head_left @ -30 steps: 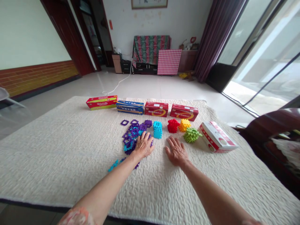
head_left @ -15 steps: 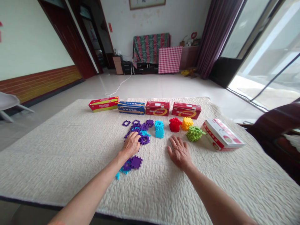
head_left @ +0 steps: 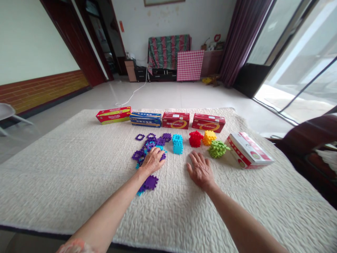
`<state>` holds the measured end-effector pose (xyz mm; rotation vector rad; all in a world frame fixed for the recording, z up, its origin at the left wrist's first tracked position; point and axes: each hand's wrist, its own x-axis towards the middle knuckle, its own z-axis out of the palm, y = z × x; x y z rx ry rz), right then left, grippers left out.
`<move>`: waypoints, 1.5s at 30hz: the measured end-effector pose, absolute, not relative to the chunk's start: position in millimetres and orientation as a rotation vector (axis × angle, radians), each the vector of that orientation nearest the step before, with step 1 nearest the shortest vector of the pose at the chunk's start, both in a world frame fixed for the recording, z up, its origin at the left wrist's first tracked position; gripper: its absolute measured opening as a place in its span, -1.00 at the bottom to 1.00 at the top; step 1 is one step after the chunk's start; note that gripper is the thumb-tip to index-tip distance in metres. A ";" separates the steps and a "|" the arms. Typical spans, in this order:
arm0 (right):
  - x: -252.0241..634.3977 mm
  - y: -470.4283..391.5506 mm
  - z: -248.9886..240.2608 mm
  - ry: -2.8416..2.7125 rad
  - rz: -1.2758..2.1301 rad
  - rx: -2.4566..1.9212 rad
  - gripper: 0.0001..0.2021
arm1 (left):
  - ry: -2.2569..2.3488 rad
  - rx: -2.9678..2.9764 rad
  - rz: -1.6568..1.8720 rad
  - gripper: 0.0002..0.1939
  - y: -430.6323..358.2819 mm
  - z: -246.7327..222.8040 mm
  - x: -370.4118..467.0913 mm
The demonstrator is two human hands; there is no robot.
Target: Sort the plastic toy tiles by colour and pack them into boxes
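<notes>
- Far left: red-green box (head_left: 113,115), then blue box (head_left: 145,119).
- Centre-left: pieces (head_left: 150,144), purple and cyan, loose and unseparated. Left hand (head_left: 152,161) has shifted right across them, uncovering some on the left and hiding others. Fingers curled; whether any piece is held cannot be told.
- Centre: cyan stack (head_left: 177,144), just right of that hand.
- Right: right hand (head_left: 201,171) unmoved, flat, fingers spread, apparently holding nothing; red stack (head_left: 195,139) beyond, white box (head_left: 250,150) farther right.

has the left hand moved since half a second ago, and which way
Yes. The left hand has shifted rightward over the purple pieces, so the gap between it and the light-blue stack is narrower.
</notes>
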<state>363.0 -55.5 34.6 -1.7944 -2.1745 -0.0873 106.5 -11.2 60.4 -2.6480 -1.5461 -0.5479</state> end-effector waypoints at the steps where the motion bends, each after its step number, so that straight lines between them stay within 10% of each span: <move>1: 363.0 -55.3 34.3 -2.173 -0.088 -1.792 -0.55 | -1.559 -2.620 -0.588 -0.66 -10.2 60.6 102.9; 45: 363.2 -54.4 33.5 -2.166 -0.115 -1.755 -0.57 | -1.869 -2.285 -0.755 -0.83 38.1 64.7 60.4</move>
